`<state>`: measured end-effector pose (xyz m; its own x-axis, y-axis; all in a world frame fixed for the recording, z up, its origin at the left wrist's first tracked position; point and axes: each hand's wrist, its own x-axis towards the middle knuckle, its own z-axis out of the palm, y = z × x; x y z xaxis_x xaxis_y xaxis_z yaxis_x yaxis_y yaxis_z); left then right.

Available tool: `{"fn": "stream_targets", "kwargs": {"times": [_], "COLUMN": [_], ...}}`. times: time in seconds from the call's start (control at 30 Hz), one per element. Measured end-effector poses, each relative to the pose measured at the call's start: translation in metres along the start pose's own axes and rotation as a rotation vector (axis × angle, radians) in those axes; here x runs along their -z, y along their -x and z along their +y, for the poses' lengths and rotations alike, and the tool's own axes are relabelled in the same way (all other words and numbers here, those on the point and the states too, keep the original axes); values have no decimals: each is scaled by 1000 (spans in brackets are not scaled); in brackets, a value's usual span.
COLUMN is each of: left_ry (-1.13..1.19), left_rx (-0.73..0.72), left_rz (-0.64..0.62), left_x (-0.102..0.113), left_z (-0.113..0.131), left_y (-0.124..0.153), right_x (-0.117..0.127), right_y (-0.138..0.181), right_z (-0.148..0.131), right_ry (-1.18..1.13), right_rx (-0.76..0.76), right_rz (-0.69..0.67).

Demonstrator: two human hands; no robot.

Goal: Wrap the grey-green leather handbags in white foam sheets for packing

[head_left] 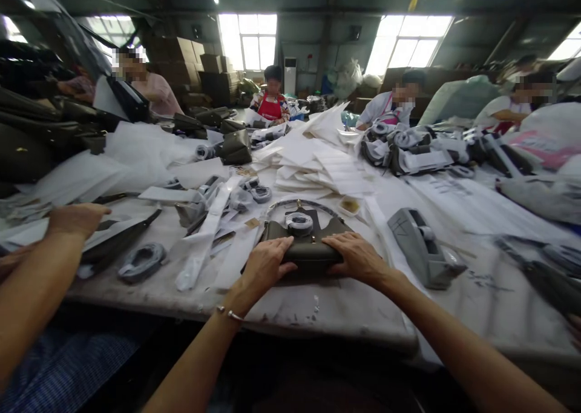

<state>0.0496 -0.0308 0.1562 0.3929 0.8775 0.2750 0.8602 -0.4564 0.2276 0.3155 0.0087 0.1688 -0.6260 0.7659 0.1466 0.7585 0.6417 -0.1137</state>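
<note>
A dark olive handbag [313, 257] lies at the table's front edge, straight ahead of me. My left hand [265, 266] grips its left end, fingers over the top and thumb on the near side. At the right end, my right hand [356, 257] holds it the same way. On the bag rests a coiled strap [299, 223] in clear wrapping. Behind it arches a wrapped handle [324, 205]. Close to my right hand stands a grey tape dispenser [422, 246].
White sheets [313, 168] are heaped behind the bag. Another wrapped coil [141, 261] lies to the left, near a co-worker's arm [59, 261] reaching over a dark bag [120, 243]. More bags [413, 149] are piled at right back. Several people work across the table.
</note>
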Motion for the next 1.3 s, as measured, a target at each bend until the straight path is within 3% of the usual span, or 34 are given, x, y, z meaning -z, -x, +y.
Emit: {"fn": "stream_targets", "kwargs": {"times": [0.17,0.37,0.53,0.63,0.73,0.83,0.9,1.0,1.1,1.17,1.3], "left_ry": [-90,-188,-125,-137,-141,-148,-144,-112,-60,-12,149], "left_rx": [51,-16,-127,-107,-47,-16,-12,-12,-14,-23,-63], "left_rz": [-161,-187,-140,-151,-174,-168,-171,-193,-227,-266,-351], "left_x": [6,21,-1,-18,-29,-33,-32,-28,-19,-7,30], "left_z": [5,26,37,37,37,39,40,41,46,52,55], "left_y": [-7,-1,32,43,45,44,44,43,44,46,45], "right_x": [1,2,-17,-10,11,25,21,3,-12,-15,-9], "right_y": [3,27,69,72,44,-8,-45,-91,-115,-121,-120], "right_z": [-2,-10,-21,-21,-15,-9,-7,-8,-7,-5,2], "right_ry": [7,26,-16,-102,-272,-301,-203,-18,63,49,40], "right_rx": [77,97,134,141,73,38,160,411,520,487,284], "right_rz": [-18,60,153,86,-16,48,41,-139,-300,-349,-338]}}
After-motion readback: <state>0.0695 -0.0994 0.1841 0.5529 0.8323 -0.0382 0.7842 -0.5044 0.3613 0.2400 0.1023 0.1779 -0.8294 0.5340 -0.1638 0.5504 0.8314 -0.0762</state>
